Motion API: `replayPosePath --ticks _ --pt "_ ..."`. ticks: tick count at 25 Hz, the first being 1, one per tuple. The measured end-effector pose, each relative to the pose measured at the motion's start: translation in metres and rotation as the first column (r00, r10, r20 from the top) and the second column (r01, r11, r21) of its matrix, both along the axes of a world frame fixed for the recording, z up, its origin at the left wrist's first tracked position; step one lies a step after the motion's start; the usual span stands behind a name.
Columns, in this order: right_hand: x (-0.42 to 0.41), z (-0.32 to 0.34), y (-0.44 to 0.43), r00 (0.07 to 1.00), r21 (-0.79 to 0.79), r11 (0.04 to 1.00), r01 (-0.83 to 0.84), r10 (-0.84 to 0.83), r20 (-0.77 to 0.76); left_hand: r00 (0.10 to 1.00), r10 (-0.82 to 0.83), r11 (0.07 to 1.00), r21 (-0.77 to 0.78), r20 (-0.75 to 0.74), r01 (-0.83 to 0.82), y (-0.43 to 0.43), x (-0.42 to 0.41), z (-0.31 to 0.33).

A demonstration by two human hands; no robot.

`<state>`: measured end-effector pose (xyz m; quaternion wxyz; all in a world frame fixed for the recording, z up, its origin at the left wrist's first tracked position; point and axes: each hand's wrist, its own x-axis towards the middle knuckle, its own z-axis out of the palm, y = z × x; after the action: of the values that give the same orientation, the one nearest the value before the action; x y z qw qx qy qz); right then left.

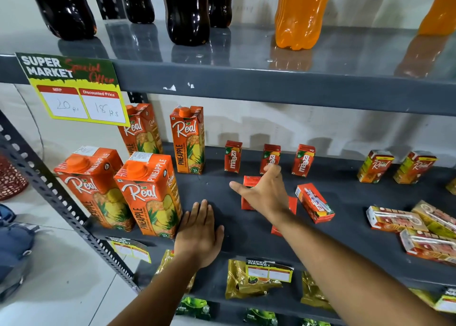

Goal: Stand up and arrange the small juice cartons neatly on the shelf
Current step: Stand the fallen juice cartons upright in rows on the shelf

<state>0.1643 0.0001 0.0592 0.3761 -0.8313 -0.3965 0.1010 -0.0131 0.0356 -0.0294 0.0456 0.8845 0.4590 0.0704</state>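
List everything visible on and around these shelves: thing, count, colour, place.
Dark soda bottles: five, top shelf left.
Orange soda bottles: two, top shelf right.
Price tag: one, green-yellow, top shelf edge.
Pineapple cartons: four, orange, upright, middle shelf left.
Standing Maaza cartons: three, red, rear row.
Fallen Maaza cartons: at least three, red, some hidden by the arm.
Standing small Real cartons: two, yellow-red, right.
Fallen small Real cartons: several, far right.
Gold packets: a few, lower shelf.
Left hand: flat on the shelf, grip open.
Right hand: over a fallen carton, grip open.
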Motion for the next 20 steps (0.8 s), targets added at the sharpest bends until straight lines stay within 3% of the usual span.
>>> replayPosePath --ticks 3,5,8,11,13,15,16,19,20 --pt "0.012 0.022 0.010 0.974 -0.188 0.970 -0.154 0.180 0.135 1.000 0.000 1.000 -0.004 -0.007 0.000 0.000 0.002 0.001" --pt "0.021 0.036 0.018 0.857 -0.390 0.842 -0.373 0.473 0.203 1.000 -0.009 1.000 -0.012 -0.012 0.009 0.000 0.003 0.003" --pt "0.026 0.053 0.030 0.531 -0.631 0.593 -0.500 0.786 0.317 1.000 -0.011 1.000 -0.018 -0.017 0.011 -0.001 0.002 0.004" --pt "0.027 0.060 0.038 0.080 -0.749 0.476 -0.461 0.863 0.499 1.000 -0.013 1.000 -0.017 -0.025 0.012 -0.002 0.001 0.005" --pt "0.032 0.057 0.039 -0.066 -0.768 0.449 -0.456 0.844 0.532 1.000 -0.014 1.000 -0.008 -0.026 0.013 -0.002 0.002 0.004" --pt "0.037 0.055 0.035 -0.063 -0.751 0.453 -0.481 0.836 0.545 0.999 -0.016 1.000 -0.008 -0.030 0.015 -0.001 0.003 0.004" --pt "0.038 0.057 0.031 0.001 -0.705 0.485 -0.518 0.824 0.566 0.999 -0.016 1.000 -0.009 -0.033 0.016 0.000 0.003 0.004" --pt "0.049 0.070 0.014 0.421 -0.547 0.634 -0.547 0.773 0.475 0.999 -0.023 1.000 -0.018 -0.043 0.022 0.001 0.002 0.002" --pt "0.057 0.070 0.003 0.493 -0.557 0.638 -0.531 0.768 0.410 0.999 -0.023 1.000 -0.018 -0.048 0.022 0.001 0.001 0.002"
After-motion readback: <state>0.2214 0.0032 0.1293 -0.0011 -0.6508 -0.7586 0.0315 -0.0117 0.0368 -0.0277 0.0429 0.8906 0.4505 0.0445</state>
